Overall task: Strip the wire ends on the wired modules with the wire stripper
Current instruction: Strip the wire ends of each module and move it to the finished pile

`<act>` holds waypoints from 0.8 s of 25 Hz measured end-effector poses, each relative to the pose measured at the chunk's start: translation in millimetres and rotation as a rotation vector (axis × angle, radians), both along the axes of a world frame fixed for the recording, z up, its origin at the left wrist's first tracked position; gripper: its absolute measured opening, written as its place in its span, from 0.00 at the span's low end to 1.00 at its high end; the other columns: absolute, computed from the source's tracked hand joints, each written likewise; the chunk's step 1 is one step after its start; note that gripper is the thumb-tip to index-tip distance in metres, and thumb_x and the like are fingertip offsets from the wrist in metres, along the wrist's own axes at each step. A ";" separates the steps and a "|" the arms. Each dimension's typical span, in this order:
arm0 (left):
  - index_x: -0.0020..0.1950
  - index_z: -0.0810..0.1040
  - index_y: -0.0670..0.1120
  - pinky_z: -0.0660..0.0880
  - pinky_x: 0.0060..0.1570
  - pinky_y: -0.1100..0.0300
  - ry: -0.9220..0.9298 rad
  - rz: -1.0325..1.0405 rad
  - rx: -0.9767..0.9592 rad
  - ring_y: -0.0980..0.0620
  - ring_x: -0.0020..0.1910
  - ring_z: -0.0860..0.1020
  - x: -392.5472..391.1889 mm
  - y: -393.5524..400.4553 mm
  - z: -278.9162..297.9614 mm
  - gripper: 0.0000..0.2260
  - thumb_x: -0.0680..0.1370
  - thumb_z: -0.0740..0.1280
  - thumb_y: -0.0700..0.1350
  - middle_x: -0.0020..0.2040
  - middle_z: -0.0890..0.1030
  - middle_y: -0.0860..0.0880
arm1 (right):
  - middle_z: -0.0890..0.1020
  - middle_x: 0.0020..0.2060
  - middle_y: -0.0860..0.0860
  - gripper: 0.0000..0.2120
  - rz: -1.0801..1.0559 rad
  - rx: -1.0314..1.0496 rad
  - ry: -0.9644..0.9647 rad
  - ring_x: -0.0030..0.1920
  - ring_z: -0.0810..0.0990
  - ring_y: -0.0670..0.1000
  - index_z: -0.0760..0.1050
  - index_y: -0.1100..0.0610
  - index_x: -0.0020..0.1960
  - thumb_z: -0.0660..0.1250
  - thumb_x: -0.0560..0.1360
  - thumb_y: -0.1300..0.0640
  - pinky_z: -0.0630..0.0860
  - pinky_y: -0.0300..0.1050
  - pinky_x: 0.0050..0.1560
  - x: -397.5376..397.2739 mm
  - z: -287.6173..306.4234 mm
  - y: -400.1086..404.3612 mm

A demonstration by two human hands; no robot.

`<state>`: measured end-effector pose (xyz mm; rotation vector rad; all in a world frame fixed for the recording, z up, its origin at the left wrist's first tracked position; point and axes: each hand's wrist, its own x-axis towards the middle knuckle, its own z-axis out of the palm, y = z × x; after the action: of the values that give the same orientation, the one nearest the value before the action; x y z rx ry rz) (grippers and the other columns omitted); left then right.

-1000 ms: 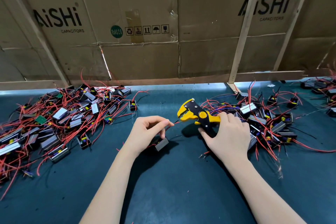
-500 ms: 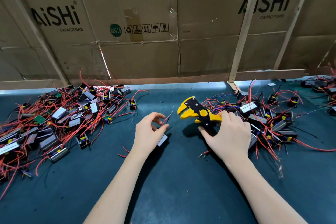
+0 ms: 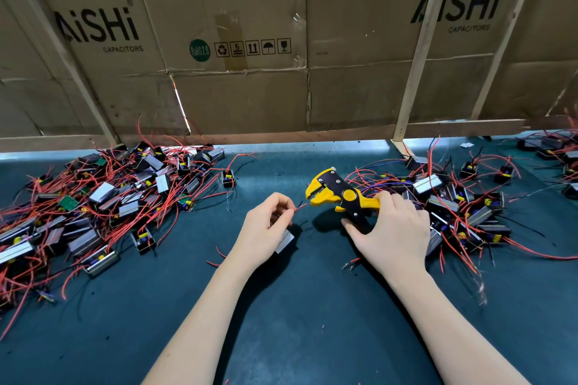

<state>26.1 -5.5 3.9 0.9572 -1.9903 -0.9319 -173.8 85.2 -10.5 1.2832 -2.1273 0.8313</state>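
My right hand (image 3: 392,230) grips the handles of the yellow and black wire stripper (image 3: 336,194), whose jaws point left. My left hand (image 3: 266,228) pinches a thin red wire (image 3: 301,207) between thumb and fingertips, the wire's tip a short way left of the jaws. That wire belongs to a small grey module (image 3: 285,242) lying on the mat under my left hand, mostly hidden by it.
A large heap of wired modules (image 3: 103,200) with red wires fills the left of the dark green mat (image 3: 297,322). Another heap (image 3: 463,206) lies behind my right hand. Cardboard sheets (image 3: 244,40) on wooden slats wall off the back.
My left hand let go of one wire end, opened over the module, then pinched a red wire and raised its tip toward the stripper jaws. The right hand stayed nearly still.
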 end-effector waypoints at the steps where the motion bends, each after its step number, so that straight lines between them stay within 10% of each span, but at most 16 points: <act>1: 0.46 0.76 0.48 0.69 0.40 0.65 0.014 -0.016 0.000 0.57 0.36 0.72 0.6 0.1 0.9 0.05 0.79 0.64 0.39 0.36 0.76 0.56 | 0.79 0.36 0.55 0.27 -0.001 0.008 -0.003 0.39 0.78 0.60 0.74 0.60 0.43 0.79 0.60 0.40 0.69 0.52 0.42 0.0 -0.4 0.1; 20: 0.45 0.74 0.48 0.66 0.36 0.68 0.062 -0.045 0.016 0.57 0.32 0.69 -3.9 2.1 -0.6 0.05 0.81 0.63 0.42 0.30 0.74 0.55 | 0.78 0.35 0.51 0.24 0.085 -0.037 0.017 0.38 0.78 0.58 0.74 0.58 0.41 0.79 0.61 0.41 0.67 0.50 0.40 4.3 5.2 1.5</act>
<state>22.2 -3.5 3.2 0.8848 -1.9621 -0.9922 -169.5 86.7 -5.4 1.3650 -2.0464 0.8875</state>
